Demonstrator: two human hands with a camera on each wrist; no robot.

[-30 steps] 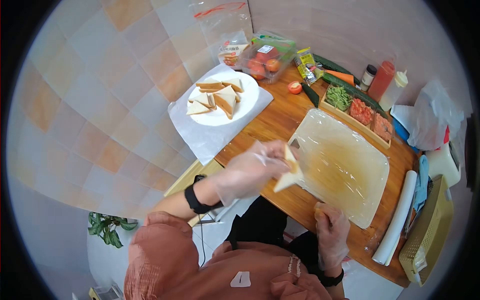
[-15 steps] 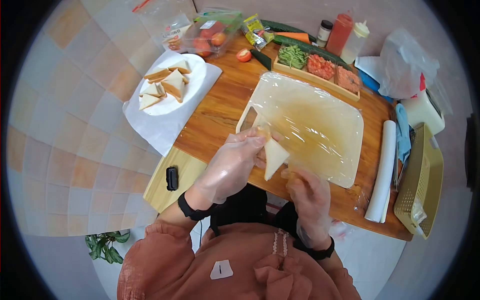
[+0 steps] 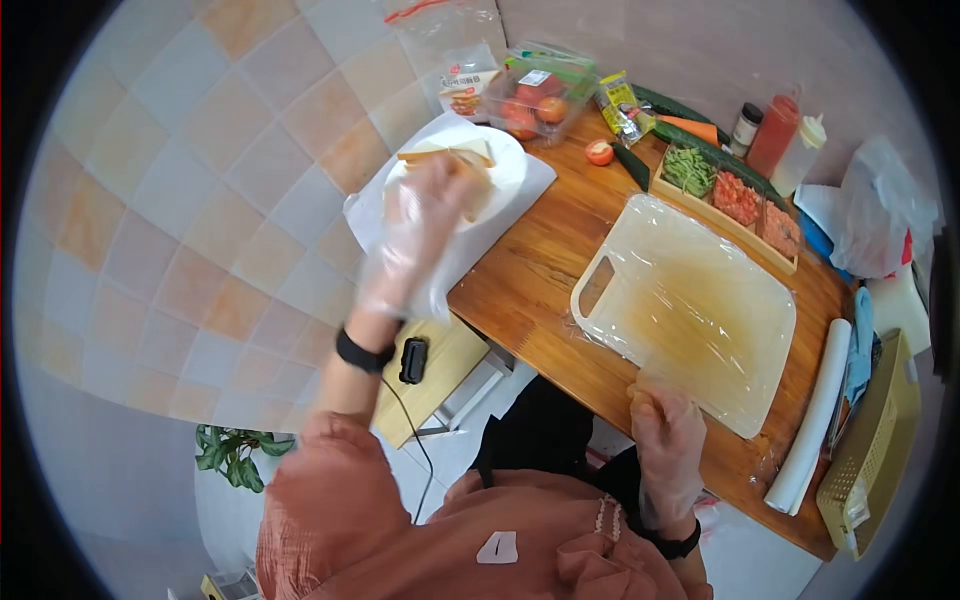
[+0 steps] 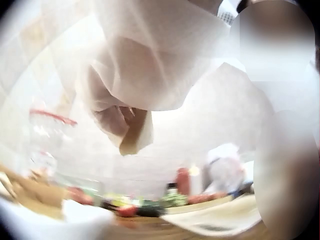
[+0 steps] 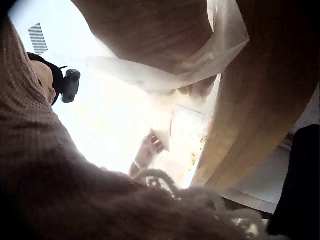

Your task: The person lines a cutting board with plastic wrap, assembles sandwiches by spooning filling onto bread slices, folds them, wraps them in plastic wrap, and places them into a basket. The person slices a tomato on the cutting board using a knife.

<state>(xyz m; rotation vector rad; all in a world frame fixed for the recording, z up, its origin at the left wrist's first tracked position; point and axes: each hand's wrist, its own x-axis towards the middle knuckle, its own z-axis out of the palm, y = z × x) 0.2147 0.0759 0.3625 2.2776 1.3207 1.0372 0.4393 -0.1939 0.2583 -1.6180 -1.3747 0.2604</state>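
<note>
Over the white plate (image 3: 513, 172) my gloved left hand (image 3: 425, 215) hangs, hiding part of the bread pieces there. The left wrist view shows that hand (image 4: 145, 70) pinching a triangular piece of bread (image 4: 137, 135) with a brown crust. From the right wrist camera, the left hand (image 5: 145, 154) and a pale triangle (image 5: 163, 139) appear small in the glare. My gloved right hand (image 3: 668, 430) is by the table's front edge, near the wrapped cutting board (image 3: 700, 320), fingers loosely bent, with nothing visible in them.
Behind the board stands a wooden tray (image 3: 725, 222) of chopped fillings, with cucumbers, a carrot and sauce bottles (image 3: 775, 135) beyond. A tomato box (image 3: 540, 100) is at the back left. On the right lie a white roll (image 3: 810, 425) and a basket (image 3: 880, 440).
From beside the board, my left hand has swung left and away from my body to the plate, carrying the bread triangle. The right hand stays near the table edge, apart from it.
</note>
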